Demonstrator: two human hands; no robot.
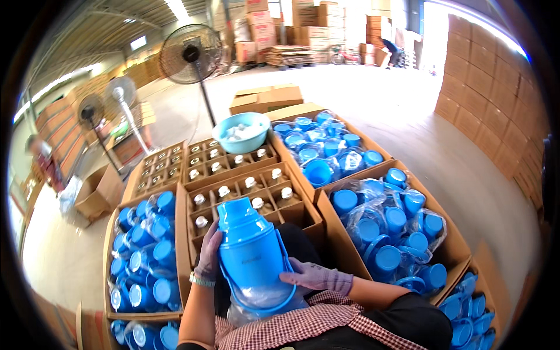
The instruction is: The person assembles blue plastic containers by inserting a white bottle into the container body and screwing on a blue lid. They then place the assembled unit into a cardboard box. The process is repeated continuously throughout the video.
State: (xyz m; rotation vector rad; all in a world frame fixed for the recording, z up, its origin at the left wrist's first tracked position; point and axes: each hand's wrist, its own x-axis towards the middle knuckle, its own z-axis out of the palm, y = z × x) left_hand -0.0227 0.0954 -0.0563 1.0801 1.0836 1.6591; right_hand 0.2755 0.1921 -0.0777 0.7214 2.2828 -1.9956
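Gripping a blue flask (249,255) between them, left fingers (212,240) higher, right fingers (290,277) lower, beside its handle (284,254)

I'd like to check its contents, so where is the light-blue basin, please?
The light-blue basin is in the head view's upper half, slightly left of centre, at the back of the divided cartons, left of the farthest carton of blue parts.

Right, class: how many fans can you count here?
3: a large dark fan beyond the basin, a pale fan to its left, and a smaller-looking dark fan farther left. Others may be hidden.
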